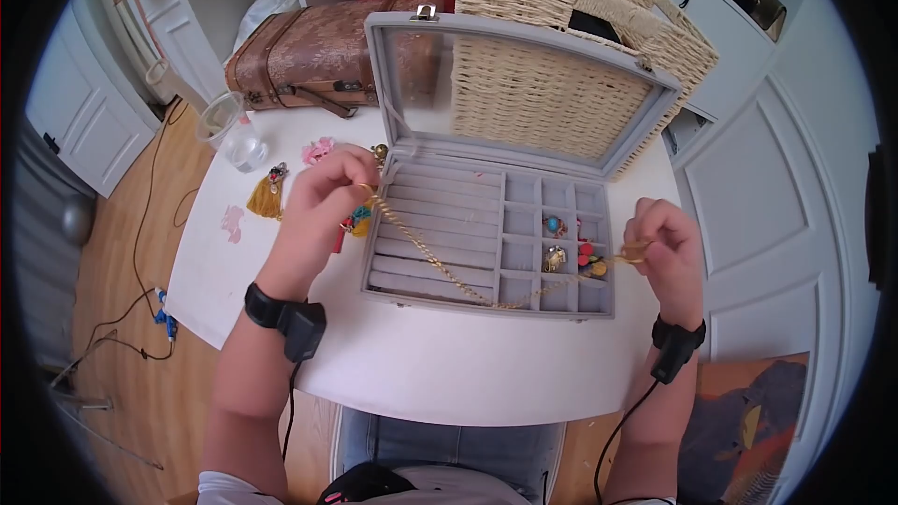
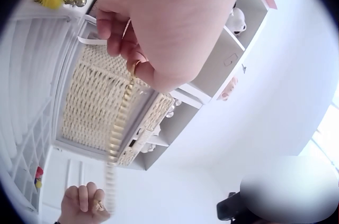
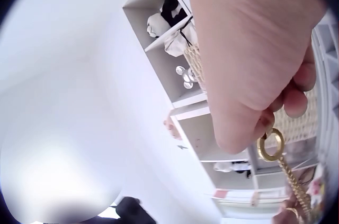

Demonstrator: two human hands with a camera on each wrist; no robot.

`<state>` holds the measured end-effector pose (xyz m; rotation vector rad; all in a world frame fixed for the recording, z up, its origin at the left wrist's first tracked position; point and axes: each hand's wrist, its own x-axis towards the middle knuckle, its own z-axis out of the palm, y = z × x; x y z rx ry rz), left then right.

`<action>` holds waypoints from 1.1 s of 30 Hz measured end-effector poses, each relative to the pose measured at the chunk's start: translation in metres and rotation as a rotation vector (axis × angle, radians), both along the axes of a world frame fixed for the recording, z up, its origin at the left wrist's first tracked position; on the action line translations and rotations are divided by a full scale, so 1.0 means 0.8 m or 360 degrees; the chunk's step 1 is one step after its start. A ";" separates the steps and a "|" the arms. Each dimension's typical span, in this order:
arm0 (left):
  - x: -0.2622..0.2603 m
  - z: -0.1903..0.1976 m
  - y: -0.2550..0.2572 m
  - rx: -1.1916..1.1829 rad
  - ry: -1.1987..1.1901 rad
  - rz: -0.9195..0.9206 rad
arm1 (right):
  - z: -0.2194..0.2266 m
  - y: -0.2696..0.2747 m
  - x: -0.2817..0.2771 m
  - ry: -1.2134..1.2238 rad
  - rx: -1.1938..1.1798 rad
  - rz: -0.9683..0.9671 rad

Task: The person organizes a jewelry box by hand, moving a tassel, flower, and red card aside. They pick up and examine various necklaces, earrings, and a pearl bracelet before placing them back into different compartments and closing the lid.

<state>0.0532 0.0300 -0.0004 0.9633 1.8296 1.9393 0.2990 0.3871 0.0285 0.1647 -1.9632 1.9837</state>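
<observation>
A gold chain [image 1: 435,264] hangs in a curve between both hands, over the front of an open grey jewellery box [image 1: 486,307]. The left hand [image 1: 327,201] pinches one end between thumb and fingers, above the box's left side. Past the box's right edge, the right hand [image 1: 666,248] pinches the other end, where a gold ring [image 3: 270,145] shows in the right wrist view. Small compartments hold a turquoise piece [image 1: 554,225], a gold piece [image 1: 554,258] and red and yellow pieces. Ridged ring rows [image 1: 440,215] fill the box's left part.
Left of the box lie a yellow tassel piece [image 1: 266,196], a pink item [image 1: 318,150] and a pink patch [image 1: 232,223]. Clear cups [image 1: 245,150] stand at the table's left edge. Behind are a brown case [image 1: 309,51] and a wicker basket [image 1: 580,0]. The box's lid [image 1: 379,84] stands raised.
</observation>
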 end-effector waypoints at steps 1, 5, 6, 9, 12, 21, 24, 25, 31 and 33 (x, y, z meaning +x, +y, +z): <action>0.002 0.004 0.001 0.0090 0.0005 0.0021 | -0.002 0.002 -0.002 -0.0002 0.0000 -0.0006; 0.004 -0.018 0.010 -0.0353 0.0317 0.0182 | -0.015 0.004 -0.017 -0.0489 0.0362 -0.0411; 0.003 -0.020 0.008 -0.0425 0.0301 0.0171 | -0.014 0.003 -0.015 -0.0422 0.0482 -0.0330; -0.001 -0.001 -0.004 0.0011 0.0116 0.0020 | -0.001 -0.001 -0.005 -0.0259 0.0466 -0.0196; 0.003 -0.009 0.002 -0.0057 0.0171 0.0091 | -0.005 -0.003 -0.012 -0.0201 0.0081 -0.0395; 0.003 -0.003 0.005 0.0077 0.0237 0.0116 | 0.000 -0.004 -0.009 0.0048 -0.0117 -0.0198; -0.004 -0.027 0.010 -0.0391 0.0495 0.0179 | -0.028 0.015 -0.017 -0.0526 0.0859 -0.0383; -0.002 -0.028 0.010 -0.0586 0.0592 0.0195 | -0.024 0.012 -0.015 -0.0527 0.0855 -0.0381; 0.003 -0.014 0.008 0.0003 0.0407 0.0225 | -0.005 0.004 -0.007 -0.0140 0.0129 -0.0338; 0.002 -0.027 0.011 -0.0568 0.0755 0.0206 | -0.014 0.010 -0.014 -0.0376 0.0283 -0.0374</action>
